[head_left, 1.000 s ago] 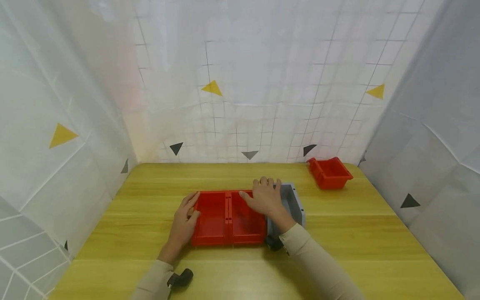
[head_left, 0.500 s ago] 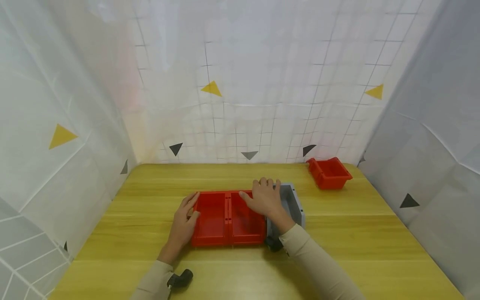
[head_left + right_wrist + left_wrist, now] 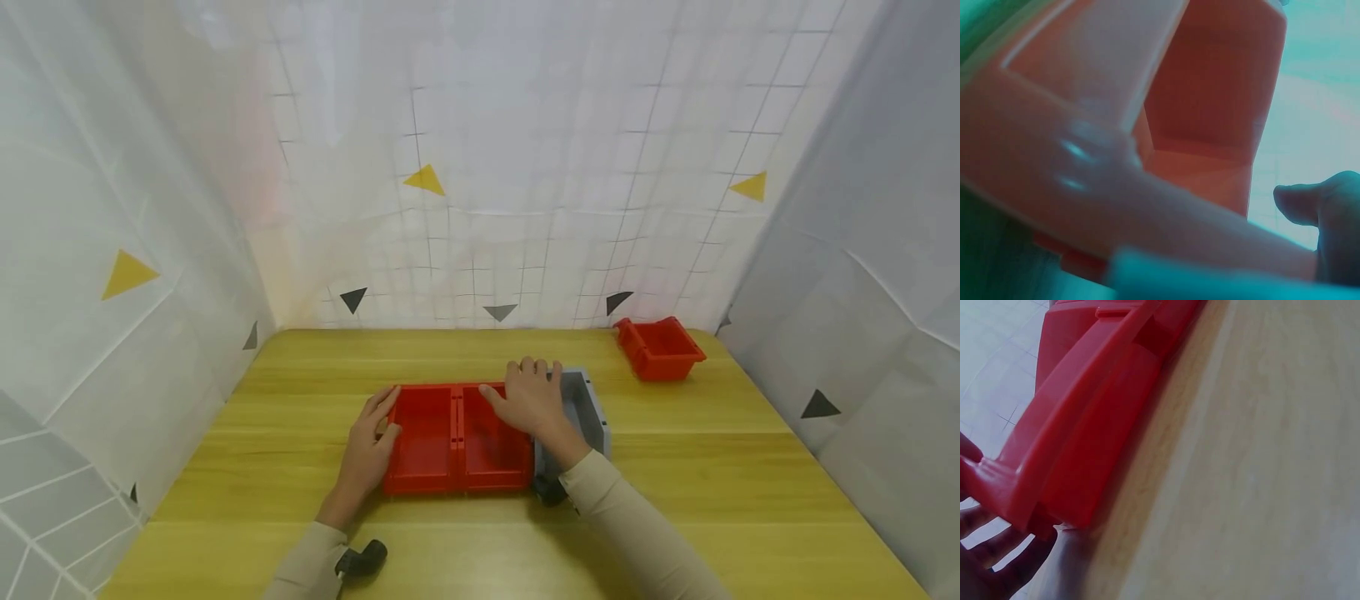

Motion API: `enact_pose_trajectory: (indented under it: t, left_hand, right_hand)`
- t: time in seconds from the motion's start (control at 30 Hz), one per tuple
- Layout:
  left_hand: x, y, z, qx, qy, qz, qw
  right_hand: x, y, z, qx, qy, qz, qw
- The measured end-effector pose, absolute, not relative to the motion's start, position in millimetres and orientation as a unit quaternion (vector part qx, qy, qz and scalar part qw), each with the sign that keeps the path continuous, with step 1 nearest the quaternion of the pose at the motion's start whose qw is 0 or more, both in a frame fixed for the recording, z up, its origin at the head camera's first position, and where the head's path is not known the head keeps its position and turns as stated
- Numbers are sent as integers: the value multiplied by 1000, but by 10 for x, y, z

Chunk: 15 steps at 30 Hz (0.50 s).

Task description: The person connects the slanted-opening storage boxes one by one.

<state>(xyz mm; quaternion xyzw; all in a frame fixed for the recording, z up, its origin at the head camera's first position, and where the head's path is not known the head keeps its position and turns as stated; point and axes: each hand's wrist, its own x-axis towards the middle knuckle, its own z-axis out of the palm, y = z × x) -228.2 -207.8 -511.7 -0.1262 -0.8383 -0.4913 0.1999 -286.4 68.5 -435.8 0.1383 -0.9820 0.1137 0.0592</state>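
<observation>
Two red storage bins stand side by side in the head view, the left one [image 3: 422, 437] and the right one [image 3: 491, 458], with a grey bin [image 3: 587, 408] directly to their right. My left hand [image 3: 365, 450] grips the left red bin's outer rim. In the left wrist view, its fingers [image 3: 1025, 559] curl under that rim's corner [image 3: 1007, 481]. My right hand [image 3: 532, 398] lies over the far end where the right red bin and grey bin meet; its fingertips are hidden. The right wrist view shows its thumb [image 3: 1300, 203] stretched out above a bin's red wall [image 3: 1210, 81].
Another, smaller-looking red bin [image 3: 663, 350] sits at the back right of the wooden table [image 3: 720, 500]. White sheeting [image 3: 480, 100] with a grid and triangles rises behind the table. A black wrist device [image 3: 363, 558] is strapped beside the left sleeve.
</observation>
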Motion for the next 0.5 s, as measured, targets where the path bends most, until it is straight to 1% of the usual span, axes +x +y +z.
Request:
enact_pose_trajectory:
  t: [0.5]
  left_hand:
    - [-2264, -2065, -5103, -124, -838, -493, 199]
  right_hand:
    - [-2873, 692, -4386, 134, -983, 119, 50]
